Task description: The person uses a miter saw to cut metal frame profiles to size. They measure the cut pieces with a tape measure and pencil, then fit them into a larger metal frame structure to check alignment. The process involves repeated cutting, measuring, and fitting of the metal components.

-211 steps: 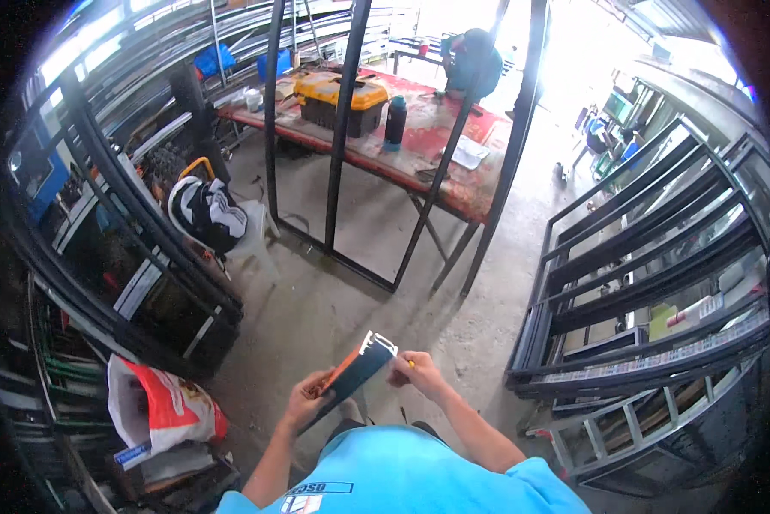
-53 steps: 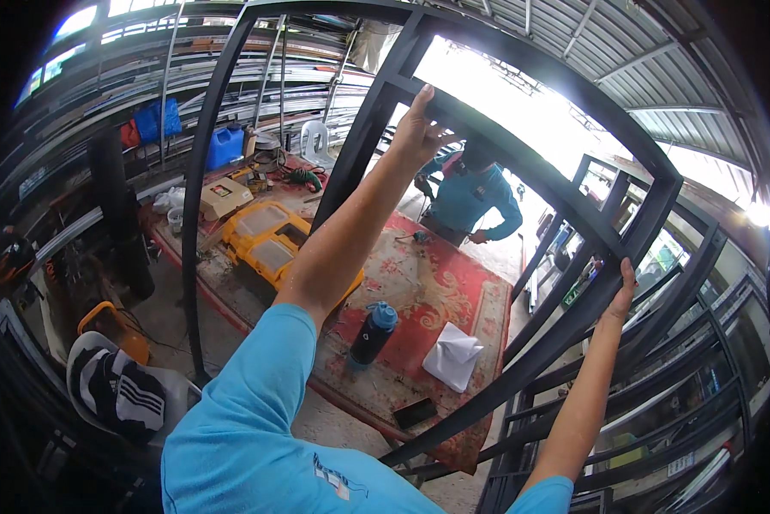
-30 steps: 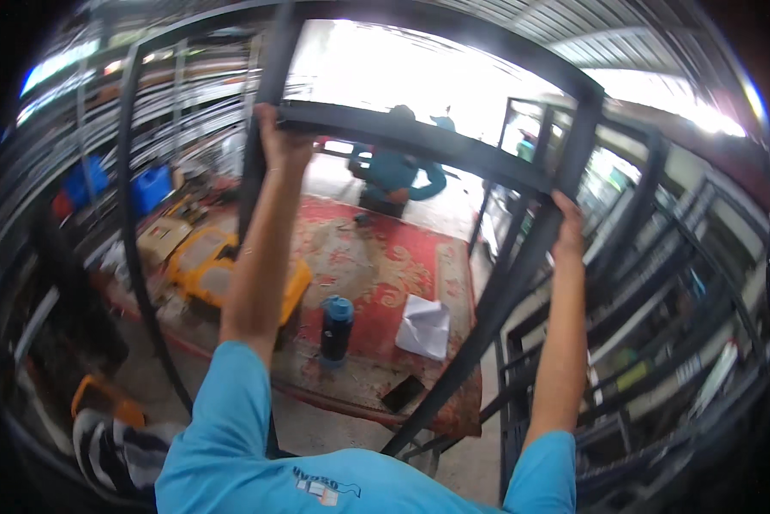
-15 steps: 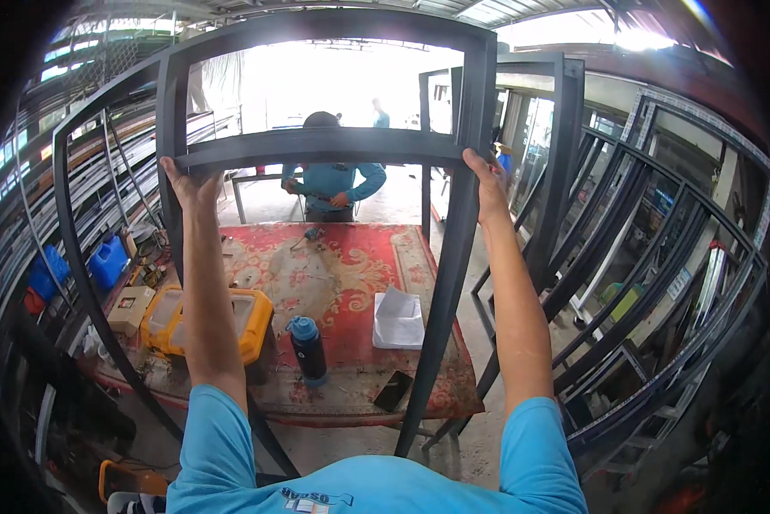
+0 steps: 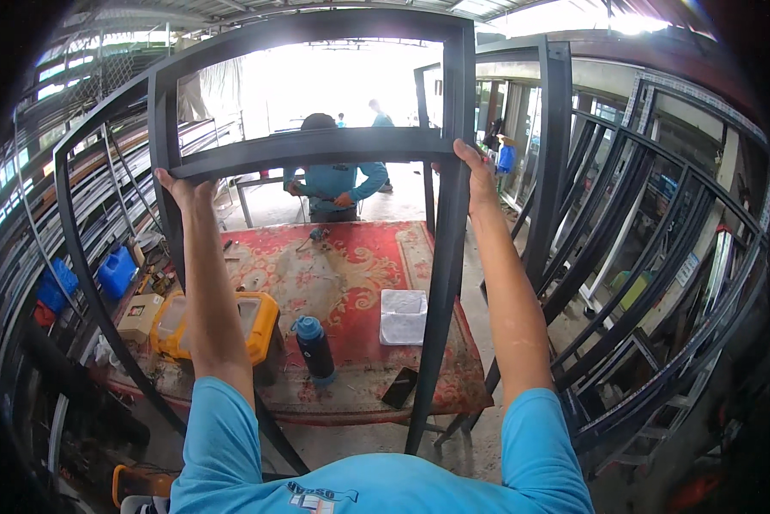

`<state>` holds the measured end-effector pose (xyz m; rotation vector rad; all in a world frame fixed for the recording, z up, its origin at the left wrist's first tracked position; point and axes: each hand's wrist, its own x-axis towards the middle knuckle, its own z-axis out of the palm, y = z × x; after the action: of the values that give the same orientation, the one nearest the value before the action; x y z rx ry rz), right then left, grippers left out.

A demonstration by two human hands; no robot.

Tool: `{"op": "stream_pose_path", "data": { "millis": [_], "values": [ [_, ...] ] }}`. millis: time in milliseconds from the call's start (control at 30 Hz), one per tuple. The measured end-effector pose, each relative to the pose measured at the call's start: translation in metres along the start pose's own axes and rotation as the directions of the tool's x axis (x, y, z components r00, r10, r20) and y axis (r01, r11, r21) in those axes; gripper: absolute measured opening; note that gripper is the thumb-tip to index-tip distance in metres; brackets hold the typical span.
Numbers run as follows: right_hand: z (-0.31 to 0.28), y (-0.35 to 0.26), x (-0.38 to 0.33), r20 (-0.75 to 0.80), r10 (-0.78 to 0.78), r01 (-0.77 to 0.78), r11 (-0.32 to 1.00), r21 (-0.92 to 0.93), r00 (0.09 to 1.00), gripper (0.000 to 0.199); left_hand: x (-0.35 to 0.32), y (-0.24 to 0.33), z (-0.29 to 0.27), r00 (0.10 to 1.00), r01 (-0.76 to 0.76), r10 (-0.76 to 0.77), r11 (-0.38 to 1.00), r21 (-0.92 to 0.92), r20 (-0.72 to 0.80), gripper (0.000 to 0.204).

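Observation:
In front of me stands a large dark grey metal frame [image 5: 256, 156] with a crossbar, its upright posts running down on both sides of my arms. My left hand [image 5: 188, 188] grips it where the crossbar meets the left post, the thumb outside and the other fingers mostly hidden behind. At the right post, just by the crossbar's other end, my right hand [image 5: 477, 170] is closed round the metal, with its fingers largely out of sight. Both arms are raised and stretched forward. Through the frame I see a table covered with a red patterned carpet [image 5: 376, 304].
On the carpet are a yellow toolbox [image 5: 263, 330], a dark bottle with a blue lid [image 5: 317, 351], white paper [image 5: 404, 317] and a phone [image 5: 399, 388]. Beyond the table stands a person in blue [image 5: 333, 180]. More dark frames [image 5: 625, 197] lean at right; long metal profiles [image 5: 115, 171] fill the left racks.
The frame's right post and my right hand have shifted left in view. My left hand sits slightly lower. The raised sheet of paper now lies flatter.

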<state>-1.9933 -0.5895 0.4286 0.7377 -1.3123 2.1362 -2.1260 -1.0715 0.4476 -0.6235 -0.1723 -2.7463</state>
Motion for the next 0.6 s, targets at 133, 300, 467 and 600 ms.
{"op": "stream_pose_path", "data": {
  "millis": [133,300,467,600],
  "values": [
    [-0.001,0.003,-0.001,-0.03,-0.022,0.022,1.0,-0.012,0.999,0.03,0.003,0.003,-0.005,1.0,0.005,-0.004,0.999,-0.051,0.004,0.067],
    [-0.003,0.009,0.003,-0.025,-0.038,0.039,0.999,0.013,0.999,0.029,0.016,0.011,-0.013,1.0,0.009,-0.009,1.0,0.024,0.021,0.078],
    [-0.002,0.004,-0.005,-0.046,-0.079,0.075,0.993,-0.09,0.996,0.031,0.001,0.006,-0.006,0.999,0.034,-0.035,0.999,-0.028,-0.022,0.079],
    [-0.006,0.008,0.001,-0.068,-0.126,0.121,0.99,-0.071,0.99,0.035,-0.007,0.01,0.001,0.998,0.029,-0.028,0.999,0.021,-0.054,0.078]
  ]
}}
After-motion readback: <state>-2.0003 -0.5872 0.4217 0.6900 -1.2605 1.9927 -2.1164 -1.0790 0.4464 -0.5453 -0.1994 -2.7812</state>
